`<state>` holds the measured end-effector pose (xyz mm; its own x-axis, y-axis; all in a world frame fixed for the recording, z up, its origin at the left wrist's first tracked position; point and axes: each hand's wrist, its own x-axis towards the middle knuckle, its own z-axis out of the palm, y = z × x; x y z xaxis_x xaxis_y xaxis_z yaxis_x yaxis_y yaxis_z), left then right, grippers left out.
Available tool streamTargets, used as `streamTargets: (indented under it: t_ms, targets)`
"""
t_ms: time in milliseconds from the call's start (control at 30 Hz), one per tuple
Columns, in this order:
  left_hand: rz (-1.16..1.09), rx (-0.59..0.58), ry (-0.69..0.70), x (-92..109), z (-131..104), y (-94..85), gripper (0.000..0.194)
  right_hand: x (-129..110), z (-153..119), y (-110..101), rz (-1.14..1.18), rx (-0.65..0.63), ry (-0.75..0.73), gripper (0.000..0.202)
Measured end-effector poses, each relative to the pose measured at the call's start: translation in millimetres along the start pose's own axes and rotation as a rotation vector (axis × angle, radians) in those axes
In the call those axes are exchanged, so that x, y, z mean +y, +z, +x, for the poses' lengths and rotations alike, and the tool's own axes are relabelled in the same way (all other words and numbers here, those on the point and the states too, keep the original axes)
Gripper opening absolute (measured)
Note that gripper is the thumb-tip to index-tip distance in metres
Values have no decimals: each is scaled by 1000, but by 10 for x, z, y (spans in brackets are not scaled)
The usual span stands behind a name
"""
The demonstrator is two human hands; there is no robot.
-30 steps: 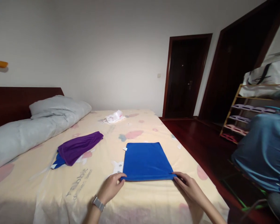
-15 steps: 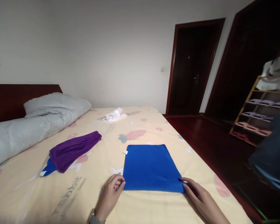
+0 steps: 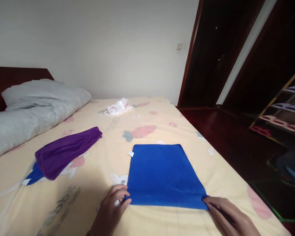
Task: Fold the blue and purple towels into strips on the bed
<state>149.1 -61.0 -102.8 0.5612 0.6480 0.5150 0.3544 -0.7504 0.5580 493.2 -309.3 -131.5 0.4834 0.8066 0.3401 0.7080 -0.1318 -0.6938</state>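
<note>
A blue cloth [image 3: 162, 173] lies flat on the bed before me, with a small white tag at its left edge. My left hand [image 3: 113, 206] pinches its near left corner between thumb and fingers. At the near right corner, my right hand [image 3: 228, 213] is closed on the cloth in the same way. A crease runs across the cloth just above the near edge. To the left lies a crumpled purple cloth [image 3: 66, 154], with part of another blue cloth [image 3: 34, 173] showing from under it.
The patterned bed sheet [image 3: 108, 137] spreads under everything. A white plastic bag [image 3: 119, 106] sits toward the far edge. A grey quilt [image 3: 39, 111] is heaped at the left by the headboard. A shoe rack [image 3: 277, 105] stands on the right beyond the bed edge.
The view has tilted down and come closer. A crease now shows along the cloth's near edge, while both hands stay on its near corners.
</note>
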Motion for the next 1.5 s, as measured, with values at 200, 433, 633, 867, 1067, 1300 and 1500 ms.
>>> streamTargets:
  t_ms: [200, 433, 633, 867, 1067, 1300, 1500]
  targets:
    - [-228, -92, -163, 53, 40, -47, 24, -71, 7, 29, 35, 46, 45, 36]
    - [-247, -119, -211, 310, -114, -203, 28, -235, -28, 4, -60, 19, -13, 40]
    - [106, -83, -80, 458, -259, -153, 27, -332, -16, 6, -158, 21, -135, 32]
    - [387, 28, 172, 672, -367, -78, 36, -407, -37, 7, -246, 76, -199, 25]
    - [356, -302, 474, 993, -242, 210, 51, -358, -56, -7, -328, 150, -267, 23]
    - [282, -413, 477, 893, -145, 292, 58, -812, -132, 287, -437, 27, -559, 38]
    - [286, -455, 415, 718, -159, 131, 60, -941, -149, 440, -407, -216, -498, 55]
